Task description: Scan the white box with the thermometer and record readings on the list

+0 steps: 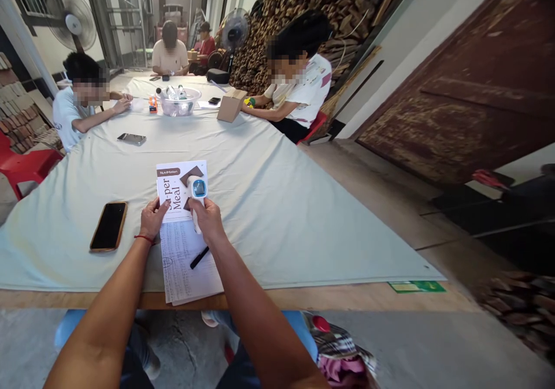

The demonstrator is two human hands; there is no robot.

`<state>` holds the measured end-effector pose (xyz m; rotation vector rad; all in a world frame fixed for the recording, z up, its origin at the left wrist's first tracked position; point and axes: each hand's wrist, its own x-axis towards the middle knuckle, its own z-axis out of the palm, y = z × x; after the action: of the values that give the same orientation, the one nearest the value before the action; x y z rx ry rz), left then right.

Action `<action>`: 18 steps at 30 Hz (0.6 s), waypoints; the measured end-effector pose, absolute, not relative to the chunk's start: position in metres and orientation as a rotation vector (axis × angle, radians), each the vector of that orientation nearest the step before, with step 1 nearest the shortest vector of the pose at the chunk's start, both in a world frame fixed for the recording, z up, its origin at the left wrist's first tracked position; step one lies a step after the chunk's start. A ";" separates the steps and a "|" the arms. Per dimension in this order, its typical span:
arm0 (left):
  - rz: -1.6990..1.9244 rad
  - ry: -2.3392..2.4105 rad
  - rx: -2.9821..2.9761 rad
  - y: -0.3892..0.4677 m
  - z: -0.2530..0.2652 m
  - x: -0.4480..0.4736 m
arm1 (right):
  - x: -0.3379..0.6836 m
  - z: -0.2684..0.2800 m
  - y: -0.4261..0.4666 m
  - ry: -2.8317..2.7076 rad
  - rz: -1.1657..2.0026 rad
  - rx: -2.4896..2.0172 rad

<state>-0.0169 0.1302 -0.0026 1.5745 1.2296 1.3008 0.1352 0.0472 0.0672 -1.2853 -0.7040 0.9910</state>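
My left hand (152,218), with a red cord at the wrist, grips the lower left edge of a white box (173,176) printed "NutriMotion" and "Meal". My right hand (208,218) is closed around the handle of a white infrared thermometer (199,188) with a blue-rimmed screen. The thermometer is in front of the box's right side and hides part of its print. Below the box lie sheets of handwritten paper (182,267), partly covered by my right forearm. A black pen (199,258) rests on them. Left of my left hand lies a phone (108,227) with a dark screen.
A pale cloth (303,221) covers the long table. Farther off are another phone (132,139), a clear basin (180,103) of bottles, an orange box (153,104) and a cardboard box (230,106). Several people sit around. A green card (417,286) lies at the near edge.
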 end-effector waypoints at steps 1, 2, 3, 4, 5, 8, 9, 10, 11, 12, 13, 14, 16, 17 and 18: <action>1.299 1.234 1.580 0.130 -0.002 -0.017 | 0.135 0.068 0.047 -0.701 0.997 -1.281; 1.295 1.238 1.589 0.130 -0.002 -0.017 | 0.134 0.068 0.047 -0.699 0.997 -1.278; 1.290 1.240 1.598 0.130 -0.002 -0.017 | 0.134 0.069 0.047 -0.699 0.991 -1.276; 1.287 1.240 1.603 0.129 -0.002 -0.017 | 0.134 0.068 0.047 -0.699 0.981 -1.277; 1.286 1.237 1.602 0.129 -0.002 -0.017 | 0.134 0.068 0.048 -0.699 0.969 -1.280; 1.295 1.219 1.584 0.129 -0.002 -0.017 | 0.134 0.064 0.049 -0.708 0.954 -1.286; 1.296 1.215 1.582 0.129 -0.002 -0.017 | 0.135 0.063 0.049 -0.712 0.958 -1.285; 1.295 1.214 1.584 0.130 -0.002 -0.017 | 0.135 0.061 0.049 -0.715 0.963 -1.285; 1.292 1.214 1.588 0.130 -0.003 -0.017 | 0.135 0.061 0.050 -0.718 0.966 -1.286; 1.289 1.215 1.591 0.130 -0.003 -0.017 | 0.136 0.060 0.050 -0.721 0.967 -1.286; 1.287 1.215 1.592 0.130 -0.003 -0.017 | 0.136 0.060 0.051 -0.723 0.967 -1.287; 1.285 1.214 1.593 0.131 -0.003 -0.017 | 0.136 0.060 0.051 -0.724 0.968 -1.288; 1.285 1.208 1.590 0.131 -0.004 -0.017 | 0.136 0.062 0.051 -0.730 0.980 -1.295; 1.284 1.200 1.585 0.131 -0.004 -0.017 | 0.135 0.065 0.050 -0.734 0.987 -1.299; 1.281 1.191 1.576 0.131 -0.004 -0.017 | 0.135 0.067 0.049 -0.738 0.993 -1.300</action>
<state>-0.0172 0.1311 -0.0040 1.5758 1.1908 1.2813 0.1351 0.0488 0.0671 -1.2998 -0.7383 0.9930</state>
